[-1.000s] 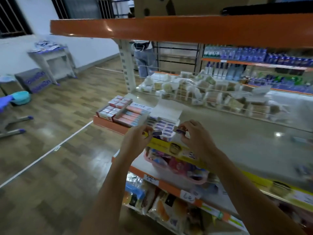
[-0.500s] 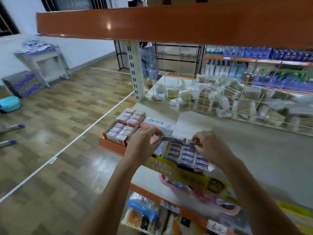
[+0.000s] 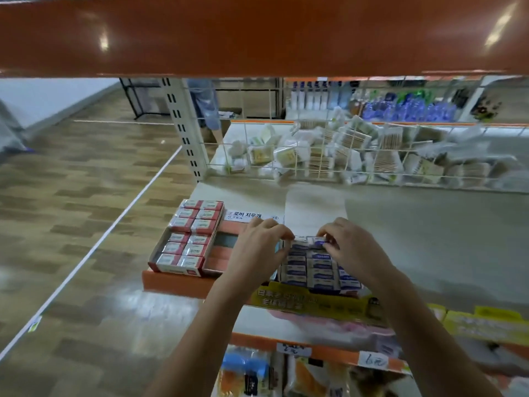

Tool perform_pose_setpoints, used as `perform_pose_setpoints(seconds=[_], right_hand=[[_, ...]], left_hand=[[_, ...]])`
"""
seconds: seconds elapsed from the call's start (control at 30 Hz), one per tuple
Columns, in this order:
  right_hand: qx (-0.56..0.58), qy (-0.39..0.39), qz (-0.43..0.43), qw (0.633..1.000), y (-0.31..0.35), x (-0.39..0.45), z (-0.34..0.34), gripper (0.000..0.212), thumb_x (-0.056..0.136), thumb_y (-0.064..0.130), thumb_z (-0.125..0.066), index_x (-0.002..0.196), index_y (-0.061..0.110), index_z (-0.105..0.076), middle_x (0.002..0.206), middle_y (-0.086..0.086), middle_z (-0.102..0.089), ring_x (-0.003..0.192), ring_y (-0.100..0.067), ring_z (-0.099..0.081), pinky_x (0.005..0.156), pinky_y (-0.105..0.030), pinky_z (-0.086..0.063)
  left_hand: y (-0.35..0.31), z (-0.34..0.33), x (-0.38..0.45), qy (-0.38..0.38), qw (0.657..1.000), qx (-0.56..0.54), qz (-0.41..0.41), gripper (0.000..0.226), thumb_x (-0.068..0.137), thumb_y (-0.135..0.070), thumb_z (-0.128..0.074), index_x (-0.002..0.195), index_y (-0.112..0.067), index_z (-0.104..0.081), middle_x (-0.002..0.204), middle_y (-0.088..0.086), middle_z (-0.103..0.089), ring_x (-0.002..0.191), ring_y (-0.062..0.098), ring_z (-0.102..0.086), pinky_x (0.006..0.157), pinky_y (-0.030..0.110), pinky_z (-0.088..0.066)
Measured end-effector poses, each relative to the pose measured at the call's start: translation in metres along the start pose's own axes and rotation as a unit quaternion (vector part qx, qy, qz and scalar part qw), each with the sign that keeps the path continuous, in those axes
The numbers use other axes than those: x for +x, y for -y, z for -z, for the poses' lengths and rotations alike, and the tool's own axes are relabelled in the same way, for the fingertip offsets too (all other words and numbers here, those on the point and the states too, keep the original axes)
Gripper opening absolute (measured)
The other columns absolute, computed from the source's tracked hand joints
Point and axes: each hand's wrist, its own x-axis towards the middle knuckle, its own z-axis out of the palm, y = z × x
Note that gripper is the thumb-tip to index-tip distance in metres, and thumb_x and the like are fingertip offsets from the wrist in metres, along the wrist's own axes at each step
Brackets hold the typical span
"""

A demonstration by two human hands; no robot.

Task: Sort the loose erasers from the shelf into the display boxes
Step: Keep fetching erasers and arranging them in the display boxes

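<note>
I see the red display box (image 3: 187, 237) just left of the blue display box (image 3: 315, 270) on the shelf (image 3: 429, 239). My left hand (image 3: 257, 250) curls its grip at the blue box's far left corner, my right hand (image 3: 352, 247) at its far right, together pinching a blue-labelled eraser (image 3: 310, 241) over the back row.

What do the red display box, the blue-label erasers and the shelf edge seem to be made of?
Red box: printed cardboard, matte, thin folded walls. Blue-label erasers: white blocks in paper-like sleeves; rubber or vinyl, cannot tell. Shelf edge: likely painted metal, like the glossy orange beam reflecting lamps.
</note>
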Motion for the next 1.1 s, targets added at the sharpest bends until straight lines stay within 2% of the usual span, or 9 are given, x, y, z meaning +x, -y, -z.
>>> perform_pose_setpoints(seconds=[0.13,0.27,0.43,0.6,0.73,0.8,0.9,1.1], right_hand=[[0.006,-0.026,-0.038,0.999,0.005,-0.009,0.002,0.018,0.091,0.018,-0.055,0.107,0.017,-0.063,0.101,0.001,-0.059,0.095,-0.012,-0.05,0.077,-0.016,-0.035],[-0.002,-0.04,-0.065,0.997,0.007,-0.02,0.006,0.019,0.091,0.018,-0.056,0.108,0.017,-0.063,0.103,0.002,-0.061,0.1,-0.013,-0.049,0.084,-0.019,-0.037],[0.0,-0.064,-0.101,0.993,0.009,-0.034,0.011,0.019,0.09,0.017,-0.056,0.107,0.018,-0.064,0.103,0.003,-0.062,0.1,-0.013,-0.049,0.08,-0.018,-0.034],[-0.009,-0.077,-0.127,0.989,0.013,-0.047,0.01,0.019,0.089,0.014,-0.056,0.106,0.019,-0.063,0.102,0.002,-0.061,0.097,-0.012,-0.048,0.074,-0.016,-0.028],[-0.004,-0.099,-0.147,0.984,0.018,-0.059,0.009,0.019,0.088,0.012,-0.057,0.106,0.014,-0.064,0.104,-0.002,-0.061,0.1,-0.016,-0.05,0.076,-0.014,-0.029],[-0.004,-0.106,-0.163,0.981,0.019,-0.066,0.012,0.021,0.089,0.011,-0.057,0.108,0.013,-0.064,0.107,-0.004,-0.061,0.102,-0.019,-0.051,0.076,-0.014,-0.029],[-0.012,-0.112,-0.185,0.976,0.015,-0.078,0.02,0.023,0.088,0.01,-0.059,0.111,0.009,-0.063,0.11,-0.009,-0.061,0.105,-0.025,-0.052,0.082,-0.022,-0.034],[-0.039,-0.12,-0.244,0.962,-0.018,-0.113,0.05,0.027,0.089,0.013,-0.058,0.116,0.01,-0.061,0.117,-0.011,-0.058,0.112,-0.027,-0.051,0.094,-0.034,-0.039]], left_hand=[[0.003,-0.003,0.004,0.023,0.999,0.036,-0.016,0.024,0.093,-0.035,-0.052,0.114,-0.028,-0.061,0.113,-0.007,-0.06,0.108,0.017,-0.044,0.092,0.031,-0.037],[0.005,-0.006,0.008,0.037,0.997,0.066,-0.013,0.024,0.094,-0.034,-0.049,0.115,-0.026,-0.058,0.114,-0.005,-0.058,0.109,0.019,-0.044,0.091,0.032,-0.036],[0.002,-0.009,0.013,0.046,0.994,0.091,-0.026,0.02,0.094,-0.032,-0.048,0.11,-0.024,-0.054,0.113,-0.002,-0.058,0.109,0.021,-0.046,0.089,0.034,-0.035],[0.002,-0.007,0.013,0.068,0.99,0.119,-0.039,0.025,0.092,-0.037,-0.05,0.112,-0.023,-0.055,0.115,-0.001,-0.056,0.11,0.022,-0.045,0.092,0.037,-0.035],[-0.005,-0.005,0.011,0.057,0.983,0.165,-0.059,0.025,0.093,-0.033,-0.047,0.113,-0.021,-0.056,0.114,0.001,-0.056,0.109,0.023,-0.045,0.094,0.04,-0.033],[-0.014,-0.004,0.012,0.042,0.983,0.162,-0.08,0.027,0.094,-0.038,-0.046,0.113,-0.022,-0.057,0.113,0.0,-0.056,0.108,0.024,-0.045,0.092,0.039,-0.033],[-0.032,-0.003,0.019,0.019,0.983,0.133,-0.128,0.029,0.095,-0.041,-0.044,0.113,-0.023,-0.058,0.114,-0.001,-0.057,0.109,0.024,-0.047,0.089,0.036,-0.035],[-0.097,-0.024,0.035,0.03,0.973,0.04,-0.226,0.026,0.095,-0.038,-0.046,0.112,-0.023,-0.059,0.114,0.0,-0.059,0.111,0.023,-0.047,0.09,0.036,-0.036]])
